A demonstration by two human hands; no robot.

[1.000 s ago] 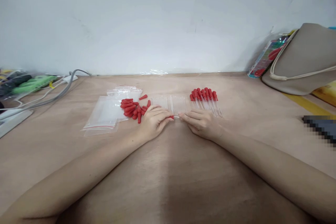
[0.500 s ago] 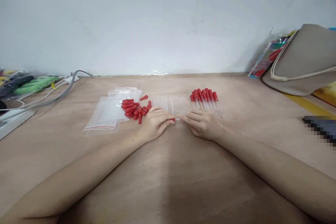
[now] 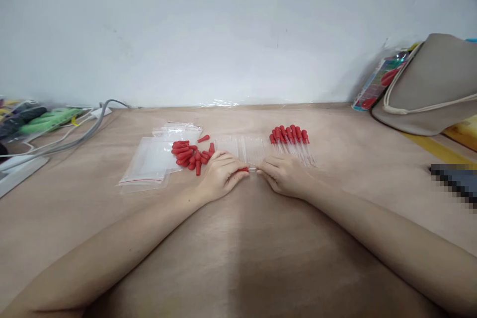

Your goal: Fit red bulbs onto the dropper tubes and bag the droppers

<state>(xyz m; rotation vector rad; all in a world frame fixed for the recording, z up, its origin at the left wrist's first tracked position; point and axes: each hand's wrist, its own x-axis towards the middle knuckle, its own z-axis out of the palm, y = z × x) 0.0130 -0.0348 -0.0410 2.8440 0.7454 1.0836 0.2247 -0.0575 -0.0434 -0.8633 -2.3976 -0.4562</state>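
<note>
My left hand (image 3: 219, 175) is closed around a red rubber dropper bulb (image 3: 243, 170), whose end peeks out at the fingertips. Facing it, my right hand (image 3: 283, 175) pinches a clear glass dropper tube (image 3: 252, 170). The tube meets the bulb between the two hands; how far it sits inside cannot be made out. Behind the hands lie several clear glass tubes (image 3: 251, 149) side by side. Left of them is a pile of loose red bulbs (image 3: 182, 154). Several droppers with bulbs fitted (image 3: 288, 135) rest in a row beyond my right hand.
Clear zip bags (image 3: 143, 161) lie left of the bulb pile. Grey cables (image 3: 89, 129) and a green packaged item (image 3: 50, 120) are at far left. A beige bag (image 3: 432, 87) and a dark pixelated object (image 3: 452, 181) stand at right. A white wall (image 3: 238, 35) rises behind the table.
My right fingers have closed in around the tube, and the right hand has shifted slightly. The left hand stays nearly in place with the bulb.
</note>
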